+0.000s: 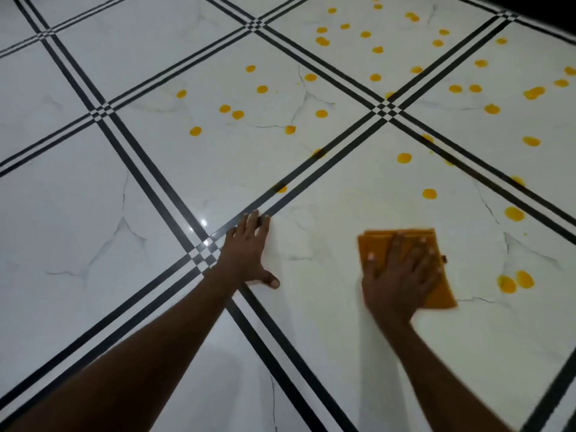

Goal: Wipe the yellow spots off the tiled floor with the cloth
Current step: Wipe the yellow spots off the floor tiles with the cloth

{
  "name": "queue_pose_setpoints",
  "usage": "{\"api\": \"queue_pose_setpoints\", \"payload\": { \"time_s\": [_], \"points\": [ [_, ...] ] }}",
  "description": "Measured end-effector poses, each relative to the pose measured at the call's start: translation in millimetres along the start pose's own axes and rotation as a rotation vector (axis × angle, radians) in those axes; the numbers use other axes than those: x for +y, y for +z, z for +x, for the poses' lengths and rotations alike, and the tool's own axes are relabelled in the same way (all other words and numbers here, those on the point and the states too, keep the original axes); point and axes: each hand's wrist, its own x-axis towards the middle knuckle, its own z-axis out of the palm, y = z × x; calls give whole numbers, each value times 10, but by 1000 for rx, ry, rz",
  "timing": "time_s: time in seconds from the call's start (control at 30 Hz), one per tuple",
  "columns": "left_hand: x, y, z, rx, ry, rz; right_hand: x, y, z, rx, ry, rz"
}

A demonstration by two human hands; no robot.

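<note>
A folded orange cloth (439, 289) lies flat on the white tiled floor (327, 188). My right hand (397, 275) presses down on it with fingers spread. Just right of the cloth sit two yellow spots (514, 282). More yellow spots (429, 193) dot the tile beyond it, and several others (261, 89) are scattered across the farther tiles. My left hand (249, 252) rests palm down on the floor to the left, fingers apart, holding nothing, beside a crossing of black lines.
Double black stripes (149, 169) run between the tiles and cross in small checkered squares (204, 251). A dark edge (554, 14) borders the floor at the top right. Faint yellowish smears (311, 232) show on the tile between my hands.
</note>
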Motion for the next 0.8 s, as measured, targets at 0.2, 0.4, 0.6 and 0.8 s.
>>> {"api": "queue_pose_setpoints", "payload": {
  "time_s": [0.2,0.4,0.6,0.8],
  "points": [
    [28,86,69,5,-34,-17,-879,277,454,-181,-696,25],
    [155,-1,91,-16,-75,30,-584,257,1226,-29,-251,-23],
    [156,-175,2,-85,-76,-15,-687,33,-216,-275,-612,-58],
    [185,-114,99,-96,-92,84,-461,251,1420,-154,-495,-97]
  ]
}}
